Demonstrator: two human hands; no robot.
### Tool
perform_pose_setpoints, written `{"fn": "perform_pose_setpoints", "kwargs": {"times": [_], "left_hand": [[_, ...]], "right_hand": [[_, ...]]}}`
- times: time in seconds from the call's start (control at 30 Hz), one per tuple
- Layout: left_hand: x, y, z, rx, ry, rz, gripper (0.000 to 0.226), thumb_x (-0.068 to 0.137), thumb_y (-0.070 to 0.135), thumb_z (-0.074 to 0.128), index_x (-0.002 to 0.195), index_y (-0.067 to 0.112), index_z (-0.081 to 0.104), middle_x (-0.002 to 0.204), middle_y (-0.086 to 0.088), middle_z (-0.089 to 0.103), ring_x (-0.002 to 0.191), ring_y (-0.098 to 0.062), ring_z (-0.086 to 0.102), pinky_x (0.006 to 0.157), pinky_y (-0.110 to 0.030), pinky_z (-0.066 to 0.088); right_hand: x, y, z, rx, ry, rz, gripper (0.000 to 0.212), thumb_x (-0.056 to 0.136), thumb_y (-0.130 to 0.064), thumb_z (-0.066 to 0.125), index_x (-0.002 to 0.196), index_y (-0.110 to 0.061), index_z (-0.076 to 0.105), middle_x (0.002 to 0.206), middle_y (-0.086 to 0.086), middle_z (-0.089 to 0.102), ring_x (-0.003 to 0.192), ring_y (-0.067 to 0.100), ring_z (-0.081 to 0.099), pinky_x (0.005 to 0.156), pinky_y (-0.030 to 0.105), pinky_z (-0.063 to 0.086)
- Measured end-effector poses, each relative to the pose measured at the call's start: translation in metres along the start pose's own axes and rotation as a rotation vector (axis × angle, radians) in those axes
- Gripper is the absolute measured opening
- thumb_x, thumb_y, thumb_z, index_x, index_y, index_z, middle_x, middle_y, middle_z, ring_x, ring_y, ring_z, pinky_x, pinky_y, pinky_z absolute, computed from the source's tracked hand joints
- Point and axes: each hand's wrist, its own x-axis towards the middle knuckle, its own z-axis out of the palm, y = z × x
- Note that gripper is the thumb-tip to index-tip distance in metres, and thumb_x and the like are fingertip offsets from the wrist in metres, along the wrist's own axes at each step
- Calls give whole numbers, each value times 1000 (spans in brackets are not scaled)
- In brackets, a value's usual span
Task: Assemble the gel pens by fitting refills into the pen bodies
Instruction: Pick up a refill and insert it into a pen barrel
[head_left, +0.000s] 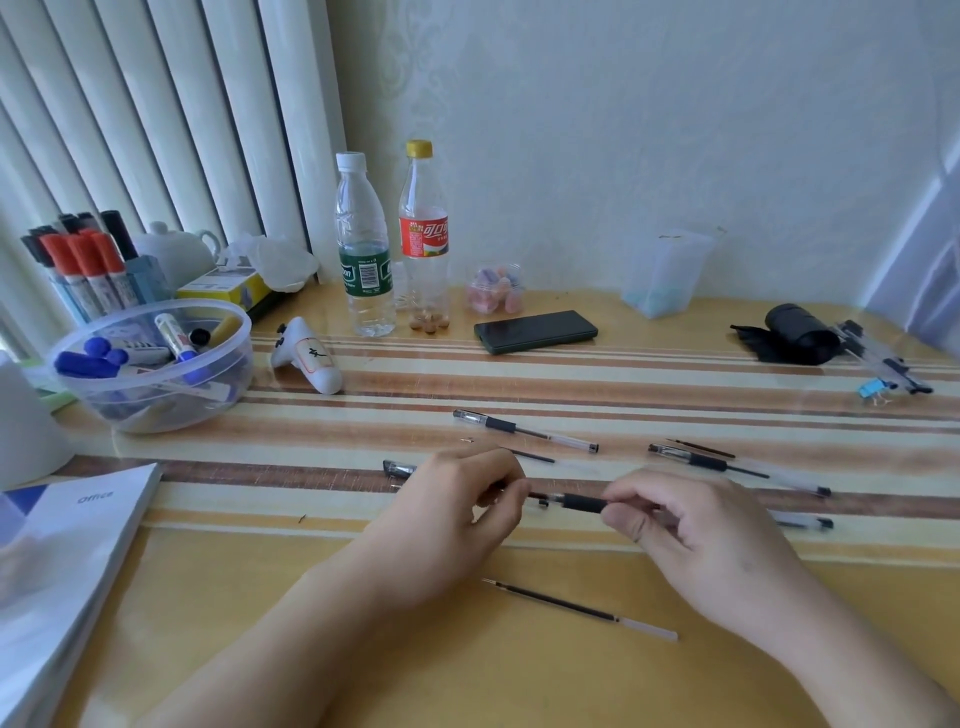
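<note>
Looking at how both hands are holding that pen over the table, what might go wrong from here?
1. The left hand and right hand pinch the pen only at its ends, so twisting could make a part slip and roll among the loose pens.
2. The spare refill lies close under the right wrist; a forearm shift may knock it away.
3. The tiny part on the table looks easily lost.

Held pen (582, 503): clear barrel with black rubber grip, lying level between both hands above the table.
Loose refill (579, 609): thin dark tube with pale end, flat on the table nearest the camera.
Other pens: 1 capped pen (524, 431) behind; another pen (737, 467) to the right, possibly with refill beside.
</note>
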Motion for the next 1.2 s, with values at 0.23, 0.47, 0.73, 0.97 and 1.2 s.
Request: {"fn": "perform_pose_setpoints", "kwargs": {"times": [0.23,0.47,0.73,0.97,1.2], "left_hand": [[1,-17,-20,-14,5,-105,20,93,11,54,73,15,56,65,4,53,57,-9,43,53,-14,33],[1,-9,-16,-27,38,-14,21,92,4,54,73,12,54,69,5,50,60,-7,42,56,-12,31],[0,-4,-13,-44,2,42,20,95,9,53,76,15,54,71,7,51,66,-7,43,61,-11,31],[1,-18,-27,-33,15,-10,20,97,22,53,77,16,56,68,6,53,62,-11,47,57,-16,36],[1,-18,-23,-19,74,1,20,95,23,52,78,15,58,70,3,54,63,-14,48,57,-20,39]], "right_hand": [[-1,41,-35,2,-140,160,13,81,-35,71,75,-40,60,81,-26,62,73,-2,57,61,22,45],[0,20,-27,355,-7,120,16,73,-42,70,87,-35,73,77,-15,70,63,-2,61,56,6,40],[1,6,-11,232,-58,-12,24,70,-55,64,73,-33,74,81,-13,67,72,8,62,59,14,40],[-1,14,-17,74,-264,50,15,73,-49,73,70,-35,69,79,-14,64,73,6,59,66,27,49],[-4,10,-12,16,-387,93,22,67,-60,70,82,-45,64,86,-23,62,69,9,61,68,36,53]]}}
